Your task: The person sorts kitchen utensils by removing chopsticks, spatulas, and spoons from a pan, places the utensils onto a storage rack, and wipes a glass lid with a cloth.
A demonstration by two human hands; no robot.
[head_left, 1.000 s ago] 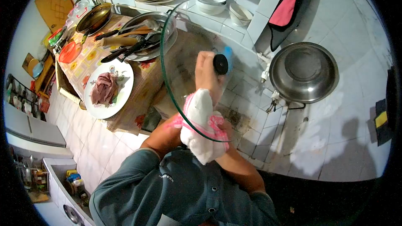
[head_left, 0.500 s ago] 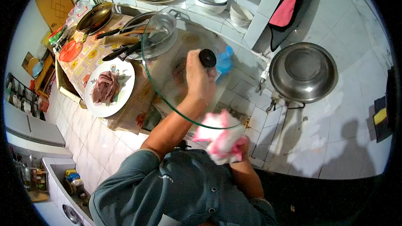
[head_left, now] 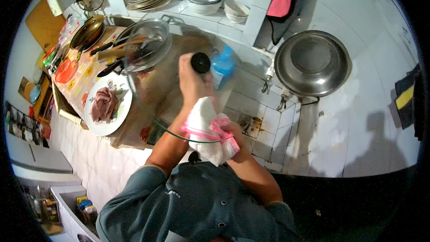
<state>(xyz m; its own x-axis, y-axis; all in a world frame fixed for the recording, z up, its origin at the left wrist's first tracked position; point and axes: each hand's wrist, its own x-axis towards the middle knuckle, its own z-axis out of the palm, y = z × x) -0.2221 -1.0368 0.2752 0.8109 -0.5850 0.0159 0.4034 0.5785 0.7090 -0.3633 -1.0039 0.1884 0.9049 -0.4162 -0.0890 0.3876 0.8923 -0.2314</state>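
Note:
A large clear glass lid (head_left: 166,128) with a green-tinted rim is held up in front of me. My left hand (head_left: 191,83) is closed around its round black knob (head_left: 200,62). My right hand (head_left: 234,135) grips a white cloth (head_left: 208,127) with pink edging. The bunched cloth lies against the near part of the lid, at its rim. Some of the right hand's fingers are hidden by the cloth.
Left of the lid, a white plate (head_left: 92,125) bears a crumpled brownish-purple cloth. Pans and knives crowd the patterned tablecloth (head_left: 80,74). A blue bottle (head_left: 222,65) stands beyond the lid. Taps (head_left: 268,80) and a hanging metal basin (head_left: 313,60) are at right.
My right hand has brought the cloth up and leftward onto the near part of the lid. The lid, still held by its knob, has tilted. The camera view has shifted slightly.

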